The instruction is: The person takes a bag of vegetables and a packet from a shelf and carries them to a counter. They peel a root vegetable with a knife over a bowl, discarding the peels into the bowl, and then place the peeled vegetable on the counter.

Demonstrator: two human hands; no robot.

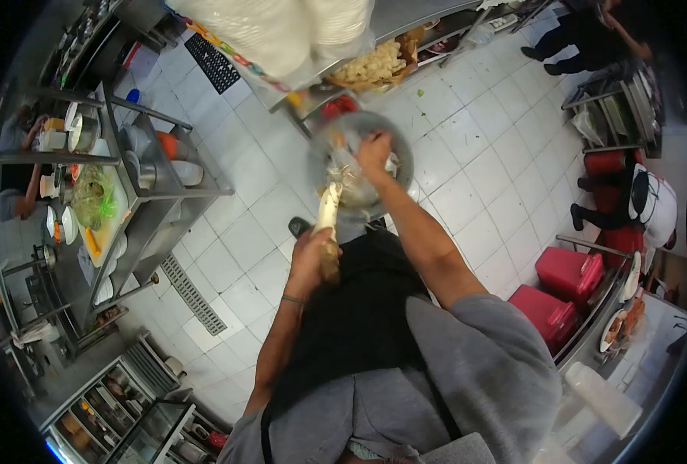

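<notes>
My left hand (310, 261) is wrapped round a long root (329, 206), which looks like cassava. Its upper part is peeled white and brown skin remains at the lower end. The root slants up over the rim of a round grey bin (401, 166) standing on the floor. Over the bin, my right hand (374, 152) has its fingers closed; what they hold, if anything, is too blurred to name. Peelings (345, 172) and pale scraps lie inside the bin.
Left, a steel counter (131, 205) carries pots and a bag of greens. Ahead are a white plastic-wrapped stack (281, 35) and a box of pale pieces (374, 66). Red containers (545, 317) stand right. Two other people (653, 201) are at the right. A drain grate (193, 294) crosses the tiles.
</notes>
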